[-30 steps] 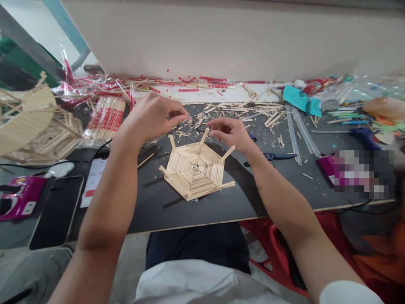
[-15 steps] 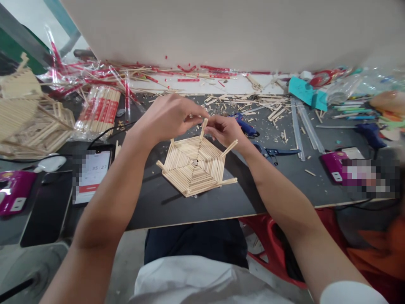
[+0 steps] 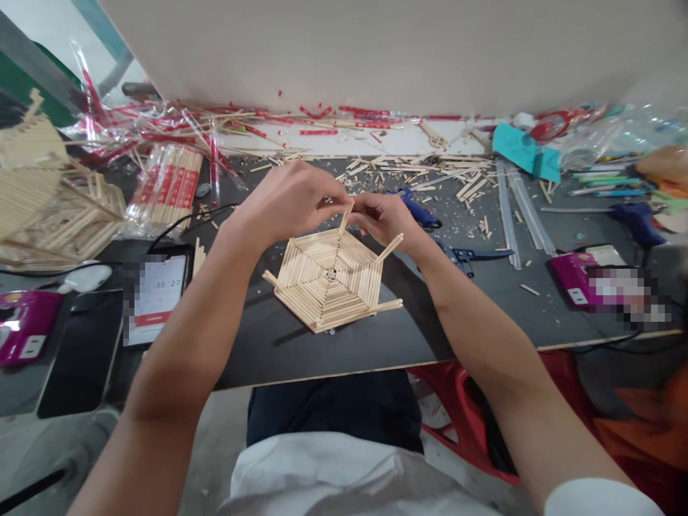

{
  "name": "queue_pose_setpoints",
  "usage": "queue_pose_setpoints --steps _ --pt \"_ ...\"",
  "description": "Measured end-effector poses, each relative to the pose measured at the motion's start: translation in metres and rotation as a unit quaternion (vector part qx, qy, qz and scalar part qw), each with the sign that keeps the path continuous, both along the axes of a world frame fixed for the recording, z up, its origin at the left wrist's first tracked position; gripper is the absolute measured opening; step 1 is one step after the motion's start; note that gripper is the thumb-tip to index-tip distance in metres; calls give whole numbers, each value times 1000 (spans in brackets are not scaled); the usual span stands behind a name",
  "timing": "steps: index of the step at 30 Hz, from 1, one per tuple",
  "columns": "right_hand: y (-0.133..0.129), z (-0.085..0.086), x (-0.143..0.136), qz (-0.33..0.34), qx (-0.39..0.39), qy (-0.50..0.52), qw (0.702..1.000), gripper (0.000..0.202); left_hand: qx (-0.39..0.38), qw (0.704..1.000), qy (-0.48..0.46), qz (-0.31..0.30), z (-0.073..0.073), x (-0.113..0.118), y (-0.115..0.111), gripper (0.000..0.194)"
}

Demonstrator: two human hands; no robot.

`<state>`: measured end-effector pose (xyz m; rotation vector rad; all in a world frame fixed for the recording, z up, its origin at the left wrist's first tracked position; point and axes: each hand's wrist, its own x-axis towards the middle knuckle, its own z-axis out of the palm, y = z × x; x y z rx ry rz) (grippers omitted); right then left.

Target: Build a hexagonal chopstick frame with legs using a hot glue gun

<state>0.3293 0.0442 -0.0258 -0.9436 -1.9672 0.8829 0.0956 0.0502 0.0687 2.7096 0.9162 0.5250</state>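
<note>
A flat hexagonal panel (image 3: pixel 306 276) of pale wooden sticks, laid in rings around a small central hole, rests on the dark table. Short stick posts jut up from its corners. At the far corner stands one wooden stick post (image 3: pixel 345 219), and both hands meet at its top. My left hand (image 3: pixel 293 197) comes over from the left, thumb and fingers pinched on the post's tip. From the right, my right hand (image 3: pixel 384 215) closes its curled fingers against the same tip. Whether a further small piece sits between the fingertips is hidden.
Blue pliers (image 3: pixel 467 256) and a blue glue gun (image 3: pixel 416 208) lie right of the panel, with stick offcuts (image 3: pixel 473 186) behind. Packs of chopsticks (image 3: pixel 166 186), a lit phone (image 3: pixel 158 294) and a stick-built model (image 3: pixel 80 208) are on the left. Clear glue sticks (image 3: pixel 529 208) lie at right.
Both hands stay at the far corner post, with the fingertips shifted slightly and the post's tip more covered. The panel keeps its place; the view has moved a little.
</note>
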Motion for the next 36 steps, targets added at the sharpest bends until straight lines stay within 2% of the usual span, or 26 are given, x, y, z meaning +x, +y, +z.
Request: queue_pose_setpoints --steps 6,16,24,30,36 --pt "5 -5 4 17 5 14 1000 32 2 1000 -2 9 -6 2 2 24" --pt "3 -2 0 -15 50 19 998 32 5 1000 8 17 -4 0 0 25" --pt "3 -6 0 -27 27 34 999 30 12 1000 -9 17 4 -4 -4 27" --pt "4 -6 2 -32 13 50 998 25 21 998 -23 61 11 -11 -2 28" --pt "3 4 9 -66 -15 63 996 25 36 995 -13 93 18 -24 0 32"
